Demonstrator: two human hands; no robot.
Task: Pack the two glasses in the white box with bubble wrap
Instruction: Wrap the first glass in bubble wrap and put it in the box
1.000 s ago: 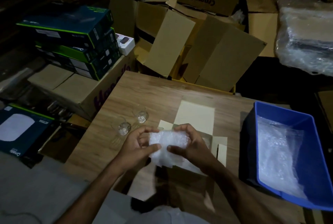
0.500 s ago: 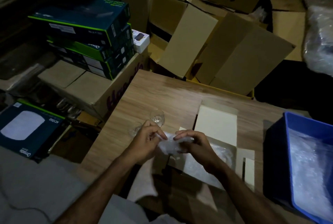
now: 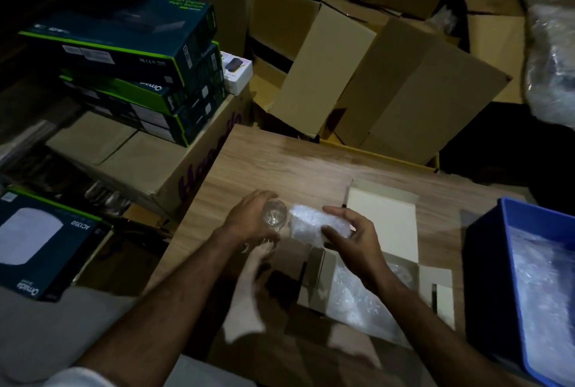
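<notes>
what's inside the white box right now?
The white box holds bubble wrap lining its open tray. The right hand and forearm cover part of it, so anything beneath cannot be seen.

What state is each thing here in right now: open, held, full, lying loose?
Left hand: closed around a glass.
Glass: held at the table's edge.
Right hand: holding a bubble wrap piece.
Bubble wrap piece: bunched, lifted.
White box: open, lid back, wrap inside.
Blue bin: open, holds more wrap.

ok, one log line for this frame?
left hand: on glass | right hand: holds bubble wrap | white box: open | glasses boxed: none seen
</notes>
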